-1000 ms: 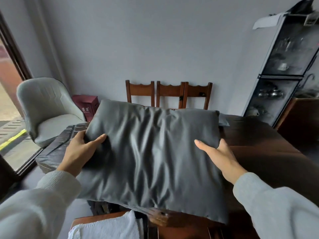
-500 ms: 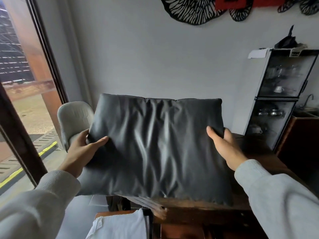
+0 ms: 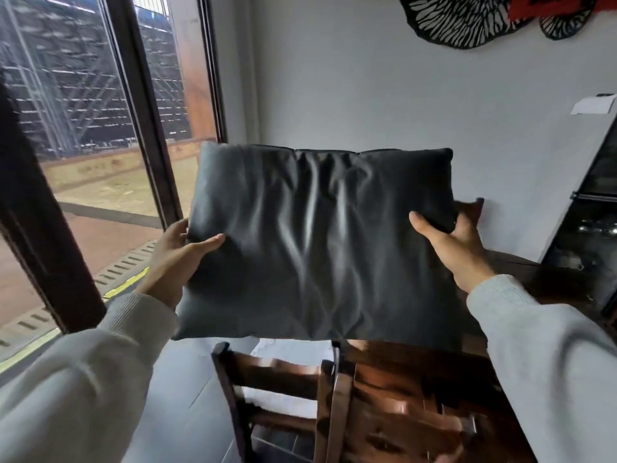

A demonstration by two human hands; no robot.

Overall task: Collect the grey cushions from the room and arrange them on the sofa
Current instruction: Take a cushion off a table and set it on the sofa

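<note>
A dark grey cushion (image 3: pixel 320 242) with a creased, shiny cover is held up in the air in front of me, filling the middle of the view. My left hand (image 3: pixel 177 259) grips its left edge, thumb on the front and fingers behind. My right hand (image 3: pixel 454 245) grips the right edge the same way. No sofa is in view.
Dark wooden chair backs (image 3: pixel 277 379) stand right below the cushion, beside a dark wooden table (image 3: pixel 541 275). A tall window with a dark frame (image 3: pixel 147 105) fills the left. A black glass cabinet (image 3: pixel 597 208) stands at the right against the grey wall.
Both hands have lifted the cushion off the table and higher. The view has swung up and left towards the window; the grey armchair and far chairs are out of sight.
</note>
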